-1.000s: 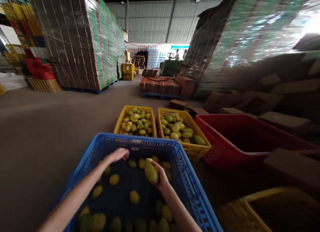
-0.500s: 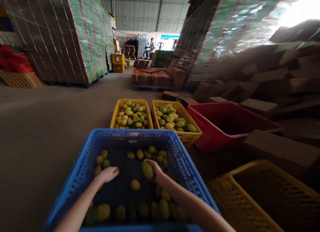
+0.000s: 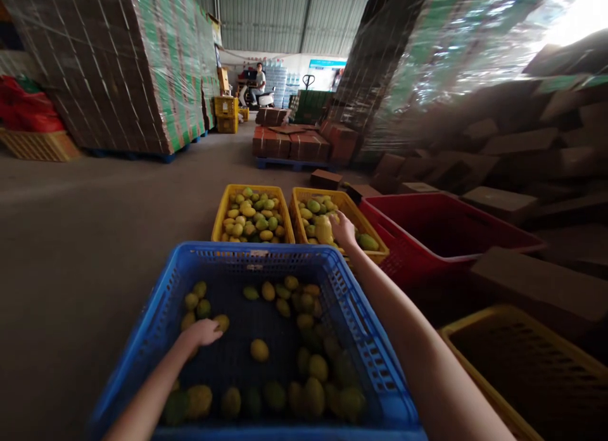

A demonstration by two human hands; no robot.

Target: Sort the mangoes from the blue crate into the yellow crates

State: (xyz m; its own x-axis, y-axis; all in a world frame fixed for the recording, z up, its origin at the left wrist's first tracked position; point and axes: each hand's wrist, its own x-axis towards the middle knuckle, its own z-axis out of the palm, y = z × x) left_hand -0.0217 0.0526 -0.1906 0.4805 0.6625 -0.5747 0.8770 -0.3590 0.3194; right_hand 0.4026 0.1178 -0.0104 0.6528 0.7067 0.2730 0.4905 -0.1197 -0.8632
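The left hand is gripping a yellowish fruit inside the blue crate, where loose fruits are lying mostly along the edges. The right hand is reaching into the right-hand yellow crate, its fingers beside a pale yellow fruit; whether they are gripping it, I cannot tell. The left-hand yellow crate, filled with fruit, is standing beside it, and a red crate is sitting to the right. A dull grey-brown floor is stretching back between plastic-wrapped stacks. Brown cartons are resting on a blue pallet, while boxes are lying heaped at right. Farther back, a person is sitting on a white scooter below a corrugated wall.
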